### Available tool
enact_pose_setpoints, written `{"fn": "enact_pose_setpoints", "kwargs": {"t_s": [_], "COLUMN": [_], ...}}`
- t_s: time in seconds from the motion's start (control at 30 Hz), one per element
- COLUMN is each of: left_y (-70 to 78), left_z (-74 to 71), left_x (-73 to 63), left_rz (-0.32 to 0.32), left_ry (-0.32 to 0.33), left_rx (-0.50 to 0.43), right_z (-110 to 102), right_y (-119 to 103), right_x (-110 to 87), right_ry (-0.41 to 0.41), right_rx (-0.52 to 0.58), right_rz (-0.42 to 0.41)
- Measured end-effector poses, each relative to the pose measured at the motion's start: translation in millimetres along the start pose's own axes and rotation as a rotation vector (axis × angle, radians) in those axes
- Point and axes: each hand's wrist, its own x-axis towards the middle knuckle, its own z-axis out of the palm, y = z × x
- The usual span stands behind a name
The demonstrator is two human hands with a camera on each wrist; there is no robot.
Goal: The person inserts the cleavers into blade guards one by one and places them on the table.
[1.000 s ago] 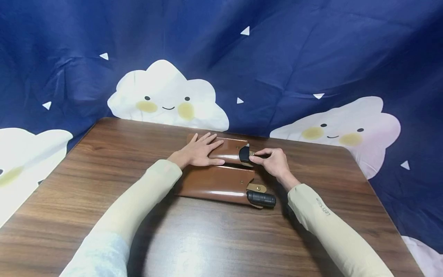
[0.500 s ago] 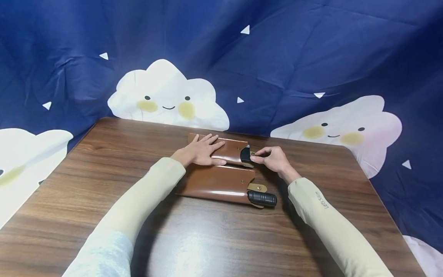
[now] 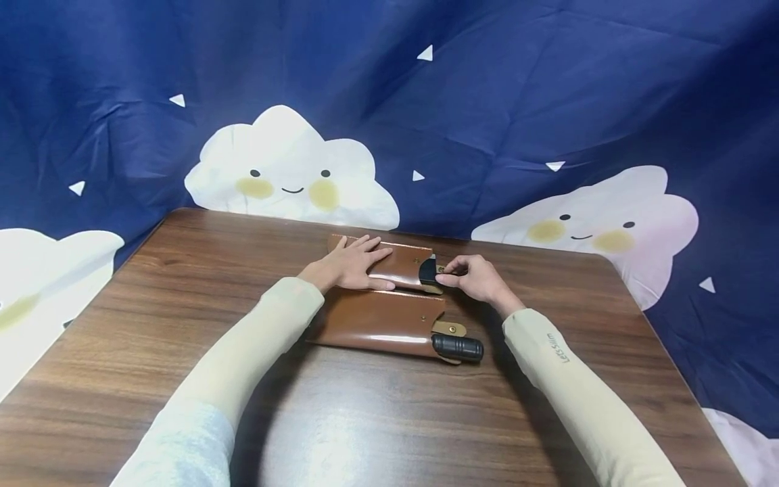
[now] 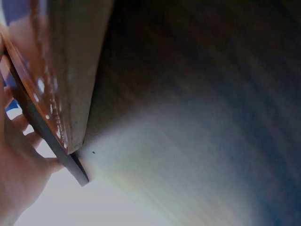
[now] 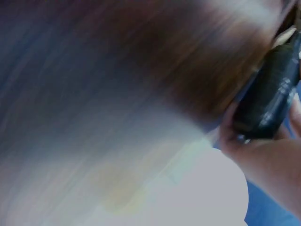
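Note:
Two glossy brown leather-like sheaths lie parallel on the wooden table. My left hand (image 3: 349, 265) presses flat, fingers spread, on the far sheath (image 3: 406, 265). At that sheath's right end, my right hand (image 3: 481, 277) pinches the end of a black object (image 3: 428, 270) with thumb and index finger, close to a tan snap strap (image 3: 441, 269). The near sheath (image 3: 377, 323) has a ribbed black handle (image 3: 458, 348) sticking out and its own tan strap (image 3: 450, 329) lying unfastened. In the right wrist view, that black handle (image 5: 268, 94) partly covers my right hand.
The brown wooden table (image 3: 389, 419) has rounded far corners. Behind it hangs a dark blue cloth (image 3: 341, 54) with white smiling clouds and small triangles. The near sheath lies close in front of both hands.
My right hand's fingers have shifted slightly at the far sheath's mouth. My left hand stays on that sheath; the view has moved a little.

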Motion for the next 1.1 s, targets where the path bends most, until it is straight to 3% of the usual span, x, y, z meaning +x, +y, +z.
{"fn": "enact_pose_setpoints", "kwargs": {"t_s": [0.27, 0.53, 0.67, 0.8, 0.93, 1.1], "left_y": [0.0, 1.3, -0.9, -5.0, -6.3, -7.2], "left_z": [0.5, -6.4, -11.9, -15.2, -16.5, -20.0], "left_x": [0.0, -4.9, -14.2, -26.7, -39.1, -53.2], "left_rz": [0.001, 0.02, 0.028, 0.009, -0.002, -0.041], "left_ry": [0.034, 0.067, 0.118, 0.17, 0.208, 0.235], "left_rx": [-0.012, 0.038, 0.036, 0.036, 0.036, 0.01], "right_z": [0.3, -4.6, -10.1, -18.1, -24.3, -25.3], "right_y": [0.6, 5.6, 9.6, 10.4, 11.0, 10.9], "right_x": [0.1, -0.4, -4.9, -14.1, -25.8, -39.5], "right_ry": [0.011, 0.016, 0.025, 0.048, 0.073, 0.106], "right_rx": [-0.039, -0.06, -0.109, -0.225, -0.333, -0.362], "right_rz": [-0.03, -0.084, -0.163, -0.234, -0.237, -0.215]}}
